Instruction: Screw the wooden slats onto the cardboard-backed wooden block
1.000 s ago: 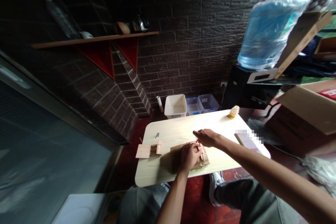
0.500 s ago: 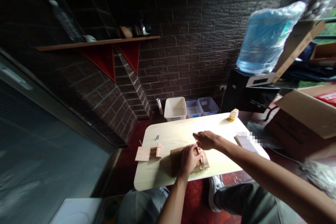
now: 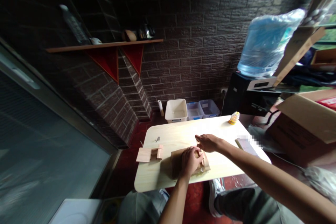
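My left hand (image 3: 191,161) is curled over a small wooden piece (image 3: 201,160), its fingers and thumb closed around it. Most of that piece is hidden by the hand. Beneath lies a brown sheet, paper or card (image 3: 176,164), near the table's front edge. My right hand (image 3: 208,142) is closed just beyond the left one, at the far end of the wooden piece. Whatever its fingers hold is too small to name. To the left, a pale wooden assembly (image 3: 144,154) with a flat board and a rounded block sits on the light wooden table (image 3: 154,178).
A small yellow-capped bottle (image 3: 233,118) stands at the table's far right corner, with a flat, partly blurred-out object (image 3: 246,146) nearer. Behind the table are a cream bin (image 3: 176,110) and bluish plastic bins (image 3: 208,108). A cardboard box (image 3: 301,126) is on the right.
The whole view has shifted slightly downward and right in the picture. Both hands keep nearly the same places on the work, with only a small shift of the right hand.
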The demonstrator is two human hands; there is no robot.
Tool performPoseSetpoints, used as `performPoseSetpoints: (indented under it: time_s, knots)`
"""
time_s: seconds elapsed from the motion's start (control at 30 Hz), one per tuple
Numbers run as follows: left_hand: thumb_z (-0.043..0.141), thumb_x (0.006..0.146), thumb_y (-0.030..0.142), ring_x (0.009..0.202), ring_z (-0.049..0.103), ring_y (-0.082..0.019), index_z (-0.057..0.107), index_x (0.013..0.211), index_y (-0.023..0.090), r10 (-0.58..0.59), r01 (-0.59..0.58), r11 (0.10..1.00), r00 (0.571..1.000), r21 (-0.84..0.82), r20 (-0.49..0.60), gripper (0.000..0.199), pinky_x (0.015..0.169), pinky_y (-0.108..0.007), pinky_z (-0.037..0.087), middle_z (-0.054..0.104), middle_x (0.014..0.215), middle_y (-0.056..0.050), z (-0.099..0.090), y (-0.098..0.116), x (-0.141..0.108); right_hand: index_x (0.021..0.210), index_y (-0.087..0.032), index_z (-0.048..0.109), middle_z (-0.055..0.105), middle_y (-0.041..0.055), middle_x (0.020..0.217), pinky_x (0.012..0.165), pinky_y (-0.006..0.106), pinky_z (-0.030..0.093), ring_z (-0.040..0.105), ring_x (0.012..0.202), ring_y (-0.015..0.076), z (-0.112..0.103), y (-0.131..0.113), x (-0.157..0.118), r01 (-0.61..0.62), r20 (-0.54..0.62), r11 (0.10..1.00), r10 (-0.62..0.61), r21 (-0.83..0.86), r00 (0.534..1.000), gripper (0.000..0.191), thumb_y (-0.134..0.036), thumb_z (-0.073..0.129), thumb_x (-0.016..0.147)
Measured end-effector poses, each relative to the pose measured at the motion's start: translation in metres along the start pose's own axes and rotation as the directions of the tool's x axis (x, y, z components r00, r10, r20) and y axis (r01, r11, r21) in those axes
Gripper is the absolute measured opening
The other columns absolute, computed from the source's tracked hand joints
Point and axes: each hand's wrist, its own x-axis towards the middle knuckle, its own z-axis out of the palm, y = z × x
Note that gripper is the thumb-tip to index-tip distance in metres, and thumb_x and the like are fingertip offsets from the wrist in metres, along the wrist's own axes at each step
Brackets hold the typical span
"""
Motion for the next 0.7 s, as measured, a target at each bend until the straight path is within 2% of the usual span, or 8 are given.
performPoseSetpoints:
  time_s: [0.17,0.37,0.53,0.7]
  knots:
    - [0.069,0.081,0.023,0.101,0.065,-0.021,0.065,0.096,0.023,0.023,-0.023,1.0,1.0,0.002,-0.004,0.015,0.094,-0.037,0.05,0.07,0.105,-0.004,-0.001,-0.001,0.0,0.127,-0.012,0.053,0.072,0.0191,0.107,0.071,0.032,0.051,0.072,0.093,0.0289,0.011,-0.001,0.002,-0.013,-0.065,1.0,0.012,-0.027,0.998,0.033,-0.03,0.044,0.1]
    - [0.067,0.083,0.025,0.099,0.065,-0.021,0.065,0.097,0.023,0.012,-0.012,1.0,1.0,0.002,0.011,0.014,0.094,-0.036,0.049,0.07,0.103,-0.004,-0.002,0.001,0.0,0.124,-0.012,0.051,0.07,0.0171,0.102,0.071,0.033,0.05,0.069,0.088,0.0269,0.024,0.001,0.005,-0.044,-0.114,0.999,0.046,0.02,0.992,0.03,-0.028,0.043,0.1]
    - [0.063,0.082,0.026,0.097,0.065,-0.022,0.066,0.09,0.023,-0.069,0.069,0.998,0.997,0.011,0.03,0.009,0.093,-0.037,0.048,0.071,0.098,-0.005,0.002,0.002,0.004,0.112,-0.014,0.056,0.061,0.0155,0.108,0.076,0.033,0.049,0.062,0.086,0.022,0.036,0.003,-0.002,0.051,-0.339,0.982,0.014,0.181,0.941,0.025,-0.026,0.037,0.101]
    - [0.062,0.083,0.029,0.097,0.065,-0.022,0.067,0.09,0.025,-0.092,0.09,0.996,0.994,0.03,0.067,0.01,0.092,-0.035,0.048,0.072,0.099,-0.004,0.002,0.001,0.006,0.125,-0.016,0.051,0.058,0.0113,0.112,0.075,0.031,0.049,0.058,0.077,0.0159,0.046,0.004,-0.009,0.134,-0.425,0.897,0.065,0.421,0.903,0.029,-0.021,0.039,0.1]
